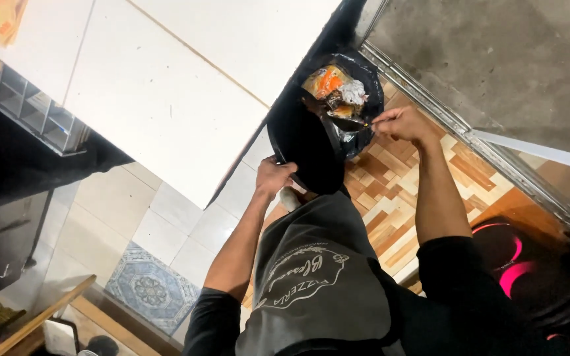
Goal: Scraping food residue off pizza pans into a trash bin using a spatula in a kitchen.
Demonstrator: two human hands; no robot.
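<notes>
The grey apron (318,277) with a white emblem covers the person's front, nearest the camera, above black sleeves (456,264).

The left hand (274,177) is closed around the handle end of a black pan (308,148). The pan is tilted steeply, its dark underside toward the camera, and it sits directly over the edge of the bin.

The right hand (400,123) is closed in a narrow pinch on a thin utensil (354,122), whose tip lies at the pan rim above the bin opening.

The bin (364,79) is lined with a black bag and stands on the wooden parquet floor (390,191), beside the corner of the white tiled wall (179,86). It holds an orange-and-white wrapper (326,80), crumpled pale paper or foil (353,92) and dark brown food scraps (339,105). The scraps lie just beyond the utensil tip.

The pan is matte black and rounded; its inside is not visible.

Farther out, a metal floor track (430,105) borders a grey concrete surface (496,59).
</notes>
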